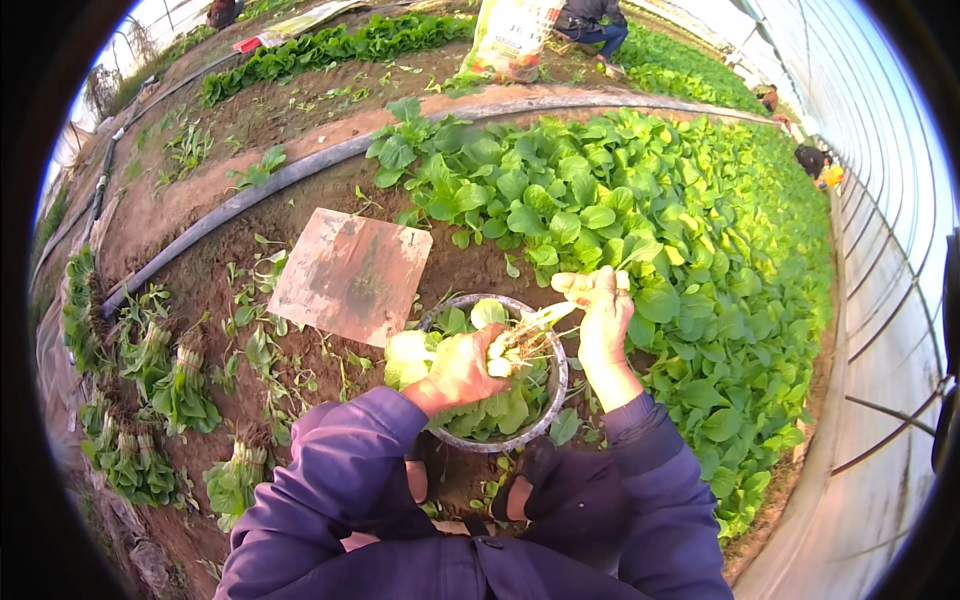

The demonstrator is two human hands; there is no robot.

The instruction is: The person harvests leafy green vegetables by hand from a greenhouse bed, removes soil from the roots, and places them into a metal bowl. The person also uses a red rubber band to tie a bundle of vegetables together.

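Observation:
My left hand (466,367) is closed around a bunch of leafy green plants (409,355), with their pale stems and roots pointing right. Just to its right, my right hand (604,307) pinches a single leafy plant (551,315) whose roots hang towards the bunch. Below both hands stands a round bucket (556,397) holding more loose green leaves (504,411). A dense bed of leafy greens (697,300) grows to the right and ahead of my right hand.
A flat, worn board (352,274) lies on the soil beyond the bucket. Tied bundles of greens (184,386) lie at the left. A grey hose (300,172) crosses the ground. A printed sack (510,41) and a crouching person (592,22) are farther off; plastic greenhouse film (862,375) rises at right.

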